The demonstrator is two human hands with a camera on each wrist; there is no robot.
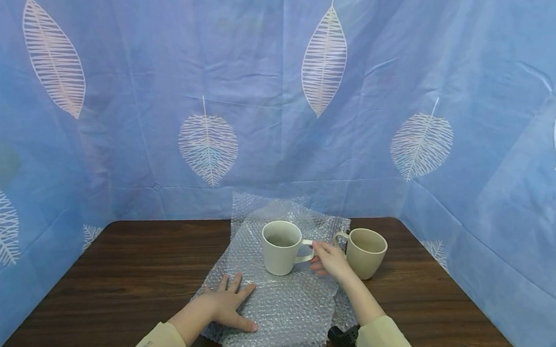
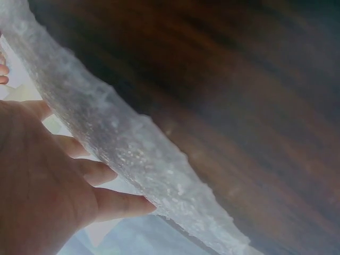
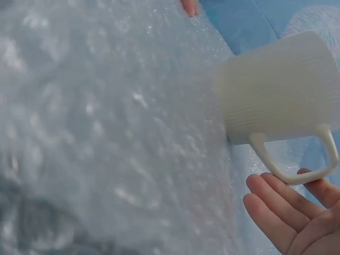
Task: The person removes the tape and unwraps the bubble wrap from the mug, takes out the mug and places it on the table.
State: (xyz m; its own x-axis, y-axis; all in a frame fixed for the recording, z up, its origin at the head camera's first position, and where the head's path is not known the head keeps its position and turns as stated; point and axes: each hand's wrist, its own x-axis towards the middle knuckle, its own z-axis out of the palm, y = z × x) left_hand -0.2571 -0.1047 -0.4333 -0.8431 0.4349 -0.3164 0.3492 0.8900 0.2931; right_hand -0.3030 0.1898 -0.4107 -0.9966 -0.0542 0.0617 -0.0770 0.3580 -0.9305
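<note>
A white mug (image 1: pixel 277 258) stands upright on a sheet of bubble wrap (image 1: pixel 289 314). Its handle points right, toward my right hand (image 1: pixel 330 258), whose fingertips touch the handle's outer side. In the right wrist view those fingers (image 3: pixel 284 204) look mostly straight beside the handle (image 3: pixel 268 159). My left hand (image 1: pixel 227 304) lies spread on the left edge of the bubble wrap. From the left wrist, its separated fingers (image 2: pixel 119 203) reach along the wrap's edge (image 2: pixel 133 154). A beige mug (image 1: pixel 365 259) stands just right of my right hand.
Under everything is a dark wooden table (image 1: pixel 134 277), bare wood showing to the left. A blue curtain (image 1: pixel 260 77) with a leaf pattern hangs behind it and along the sides. Bubble wrap reaches the table's back edge. A black object (image 1: pixel 342 336) is at my right wrist.
</note>
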